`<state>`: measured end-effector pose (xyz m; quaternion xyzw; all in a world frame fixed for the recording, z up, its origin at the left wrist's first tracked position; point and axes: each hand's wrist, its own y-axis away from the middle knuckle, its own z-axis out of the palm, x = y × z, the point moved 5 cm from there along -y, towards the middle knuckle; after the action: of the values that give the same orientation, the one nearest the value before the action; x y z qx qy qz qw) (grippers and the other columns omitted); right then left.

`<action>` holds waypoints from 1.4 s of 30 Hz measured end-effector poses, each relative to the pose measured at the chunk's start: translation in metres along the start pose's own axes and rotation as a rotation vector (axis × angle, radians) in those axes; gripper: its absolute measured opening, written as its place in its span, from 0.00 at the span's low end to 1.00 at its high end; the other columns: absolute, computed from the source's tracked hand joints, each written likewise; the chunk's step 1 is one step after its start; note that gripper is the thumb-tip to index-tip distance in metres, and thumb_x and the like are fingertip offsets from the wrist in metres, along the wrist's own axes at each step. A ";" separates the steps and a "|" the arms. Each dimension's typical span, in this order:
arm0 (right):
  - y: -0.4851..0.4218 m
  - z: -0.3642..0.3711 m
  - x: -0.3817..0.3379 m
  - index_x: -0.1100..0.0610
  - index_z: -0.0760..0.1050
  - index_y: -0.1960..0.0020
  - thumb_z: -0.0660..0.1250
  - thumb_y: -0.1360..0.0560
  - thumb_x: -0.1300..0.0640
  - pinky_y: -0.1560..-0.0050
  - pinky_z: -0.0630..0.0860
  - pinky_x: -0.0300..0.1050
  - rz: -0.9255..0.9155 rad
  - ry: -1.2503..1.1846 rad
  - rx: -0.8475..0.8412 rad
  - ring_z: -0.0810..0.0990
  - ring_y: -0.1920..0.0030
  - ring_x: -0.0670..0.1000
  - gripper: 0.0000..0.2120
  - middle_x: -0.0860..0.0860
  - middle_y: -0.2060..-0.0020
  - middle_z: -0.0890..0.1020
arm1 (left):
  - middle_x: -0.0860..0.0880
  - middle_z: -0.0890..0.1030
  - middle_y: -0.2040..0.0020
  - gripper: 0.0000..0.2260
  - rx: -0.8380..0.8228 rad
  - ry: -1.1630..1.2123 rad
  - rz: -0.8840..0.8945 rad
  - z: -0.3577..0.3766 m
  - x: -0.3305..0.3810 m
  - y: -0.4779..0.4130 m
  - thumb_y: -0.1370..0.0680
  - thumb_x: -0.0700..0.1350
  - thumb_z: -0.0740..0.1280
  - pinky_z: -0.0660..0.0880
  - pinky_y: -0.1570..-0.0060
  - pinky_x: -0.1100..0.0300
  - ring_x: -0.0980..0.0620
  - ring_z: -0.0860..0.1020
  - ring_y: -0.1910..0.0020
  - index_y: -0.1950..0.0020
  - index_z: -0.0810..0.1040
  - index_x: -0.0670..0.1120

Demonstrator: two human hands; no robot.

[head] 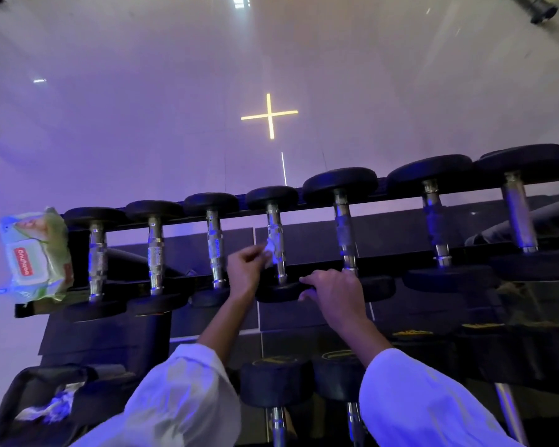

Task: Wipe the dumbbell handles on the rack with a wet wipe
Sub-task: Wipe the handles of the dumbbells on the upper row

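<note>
L hand (pixel 244 269) pinches wet wipe (pixel 271 250) against 4th dumbbell handle (pixel 276 237) on the rack (pixel 391 260). R hand (pixel 333 291) curls over its near head (pixel 279 291). Mid-wipe; next prob needs a full-length stroke, then the 5th handle.

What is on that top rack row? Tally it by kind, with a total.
Dumbbells with handle showing: 7
Wipe packs: 1
Wet wipes, pinched by the left hand: 1
Total: 9

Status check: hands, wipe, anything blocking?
Left hand pinches wet wipe against fourth handle from left. Right hand grips that dumbbell's near head. Nothing blocking.
</note>
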<state>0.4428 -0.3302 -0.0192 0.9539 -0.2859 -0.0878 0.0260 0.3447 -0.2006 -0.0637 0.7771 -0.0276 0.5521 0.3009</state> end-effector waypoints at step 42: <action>0.003 0.013 -0.002 0.44 0.80 0.73 0.76 0.51 0.32 0.65 0.72 0.37 -0.061 0.170 0.024 0.76 0.74 0.45 0.18 0.43 0.80 0.76 | 0.49 0.78 0.67 0.08 -0.316 -1.585 1.334 0.056 0.080 -0.004 0.37 0.38 0.62 0.72 0.60 0.62 0.48 0.77 0.65 0.70 0.80 0.45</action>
<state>0.4377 -0.3317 -0.0310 0.9664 -0.2544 -0.0039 0.0360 0.4244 -0.2019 -0.0071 0.6952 -0.7118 -0.0713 -0.0707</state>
